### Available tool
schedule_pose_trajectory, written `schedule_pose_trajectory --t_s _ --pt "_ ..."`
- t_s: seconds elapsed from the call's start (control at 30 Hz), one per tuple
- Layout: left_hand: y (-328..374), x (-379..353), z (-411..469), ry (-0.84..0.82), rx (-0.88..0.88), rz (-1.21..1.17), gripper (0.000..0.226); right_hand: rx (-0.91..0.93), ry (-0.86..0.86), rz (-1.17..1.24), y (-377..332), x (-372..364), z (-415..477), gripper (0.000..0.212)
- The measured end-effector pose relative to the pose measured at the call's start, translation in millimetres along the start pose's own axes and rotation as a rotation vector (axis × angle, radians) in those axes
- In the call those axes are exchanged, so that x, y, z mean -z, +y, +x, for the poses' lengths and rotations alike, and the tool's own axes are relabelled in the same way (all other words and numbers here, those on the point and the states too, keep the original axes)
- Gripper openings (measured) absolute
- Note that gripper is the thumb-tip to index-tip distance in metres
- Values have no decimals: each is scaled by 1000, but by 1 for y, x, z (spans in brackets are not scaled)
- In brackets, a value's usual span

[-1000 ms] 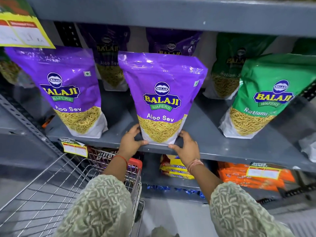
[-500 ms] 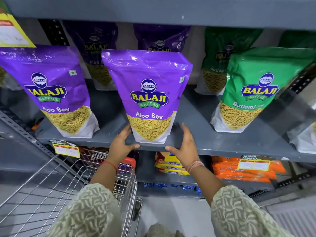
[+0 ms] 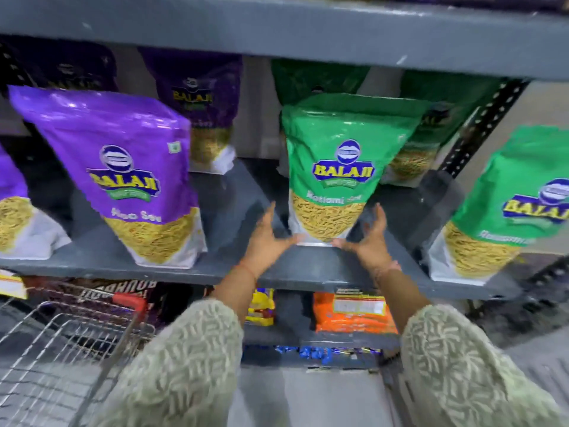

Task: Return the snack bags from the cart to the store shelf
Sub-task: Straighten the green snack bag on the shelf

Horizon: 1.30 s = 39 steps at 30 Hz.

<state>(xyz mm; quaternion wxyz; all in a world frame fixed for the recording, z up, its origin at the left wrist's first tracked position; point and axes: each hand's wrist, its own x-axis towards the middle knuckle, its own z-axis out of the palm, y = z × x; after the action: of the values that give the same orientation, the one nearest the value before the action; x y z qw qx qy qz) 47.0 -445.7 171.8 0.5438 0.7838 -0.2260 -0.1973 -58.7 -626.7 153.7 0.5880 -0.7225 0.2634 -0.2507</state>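
Note:
A green Balaji snack bag point(image 3: 345, 167) stands upright on the grey shelf point(image 3: 234, 272), a little back from its front edge. My left hand point(image 3: 266, 241) and my right hand point(image 3: 369, 241) flank the bag's base with fingers spread, and both thumbs touch its bottom corners. To the left, a purple Aloo Sev bag point(image 3: 129, 174) stands alone at the shelf front. The wire cart point(image 3: 61, 349) with a red handle sits at the lower left, and no bags show in its visible part. The frame is motion-blurred.
Another green bag point(image 3: 508, 204) stands at the right and another purple bag point(image 3: 12, 211) at the left edge. More purple and green bags fill the back row. Orange packs point(image 3: 354, 315) and yellow packs point(image 3: 263, 306) lie on the lower shelf. A perforated upright point(image 3: 480, 124) rises at the right.
Both hands have left the purple Aloo Sev bag and moved right to the base of the green bag. The view has swung right with them.

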Motion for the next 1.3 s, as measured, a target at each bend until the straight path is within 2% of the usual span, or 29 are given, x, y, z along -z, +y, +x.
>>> schedule_pose_trajectory --t_s 0.07,0.13,0.27,0.37,0.43,0.67,0.93,1.3 --pt "6 -13 27 -129 31 -131 104 -16 -182 -30 2 6 20 117" --pt "2 -21 39 -180 73 -129 105 -32 -251 -105 3 4 27 110" --pt "-8 -25 38 -103 111 -47 89 -58 -205 -76 6 -1 16 87" --pt "-8 -28 4 -121 74 -15 69 -62 -161 -115 8 10 -19 78" --pt "-11 -30 -17 -129 37 27 65 -40 -115 -166 14 12 -43 77" --pt "-18 -23 -30 -104 23 114 70 13 -119 -245 9 9 -60 83" --pt "-22 -23 -31 -77 29 118 76 -41 -110 -214 7 9 -65 66" --pt "-26 -22 -29 -101 17 109 77 -56 -126 -274 9 11 -60 65"
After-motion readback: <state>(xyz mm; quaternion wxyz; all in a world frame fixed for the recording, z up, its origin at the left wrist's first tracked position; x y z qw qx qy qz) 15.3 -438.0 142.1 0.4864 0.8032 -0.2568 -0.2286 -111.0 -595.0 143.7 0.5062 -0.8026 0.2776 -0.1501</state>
